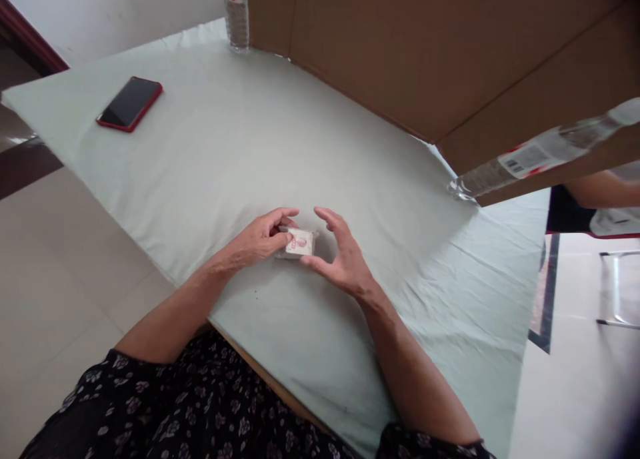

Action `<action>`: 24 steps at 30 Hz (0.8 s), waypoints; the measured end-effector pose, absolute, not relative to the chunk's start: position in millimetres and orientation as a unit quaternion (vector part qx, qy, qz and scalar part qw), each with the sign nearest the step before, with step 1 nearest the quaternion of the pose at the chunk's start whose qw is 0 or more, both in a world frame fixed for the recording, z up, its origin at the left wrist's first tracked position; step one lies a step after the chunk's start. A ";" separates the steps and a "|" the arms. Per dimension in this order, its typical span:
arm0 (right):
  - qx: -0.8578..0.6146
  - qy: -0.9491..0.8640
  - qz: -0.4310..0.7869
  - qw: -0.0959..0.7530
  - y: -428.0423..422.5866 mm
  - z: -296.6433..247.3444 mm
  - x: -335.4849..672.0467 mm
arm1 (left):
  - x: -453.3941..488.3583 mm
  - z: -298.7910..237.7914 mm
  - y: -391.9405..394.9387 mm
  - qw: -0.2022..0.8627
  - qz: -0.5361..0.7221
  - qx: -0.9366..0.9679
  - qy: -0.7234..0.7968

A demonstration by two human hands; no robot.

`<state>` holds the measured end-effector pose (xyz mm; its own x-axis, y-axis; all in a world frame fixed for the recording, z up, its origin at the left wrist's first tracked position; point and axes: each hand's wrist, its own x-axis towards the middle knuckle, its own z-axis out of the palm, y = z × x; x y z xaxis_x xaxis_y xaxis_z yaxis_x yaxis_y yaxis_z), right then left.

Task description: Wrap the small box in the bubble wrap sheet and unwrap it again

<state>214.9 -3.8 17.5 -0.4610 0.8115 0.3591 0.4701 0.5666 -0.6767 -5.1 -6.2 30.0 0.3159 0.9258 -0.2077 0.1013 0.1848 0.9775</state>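
A small white box (pixel 302 243) with red print, in crinkled clear plastic wrap, lies in front of me on the cloth-covered table. My left hand (pixel 261 235) grips its left end, the thumb pressed on its upper face and the fingers at its far side. Around the box's right end, my right hand (pixel 345 255) is open, with thumb and fingers spread wide. The right thumb tip is close to the near right corner; whether it touches the wrap I cannot tell.
A phone (pixel 130 104) in a red case lies at the far left. One clear bottle (pixel 237 19) stands beside the brown cardboard panel (pixel 400 45); another bottle (pixel 533 155) stands at its right end. Beyond the panel, a person's arm (pixel 605 191) shows at the right.
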 end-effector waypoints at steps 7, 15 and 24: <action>-0.384 -0.832 0.229 0.327 -5.1 4.2 208.2 | -3.3 28.0 -9.1 0.563 0.383 0.559 0.473; -0.434 -0.805 0.229 0.334 5.8 -8.7 218.9 | 0.2 18.9 -9.8 0.466 0.444 0.579 0.500; -0.439 -0.774 0.299 0.345 3.7 -10.9 233.0 | 3.7 22.8 -14.5 0.438 0.390 0.627 0.513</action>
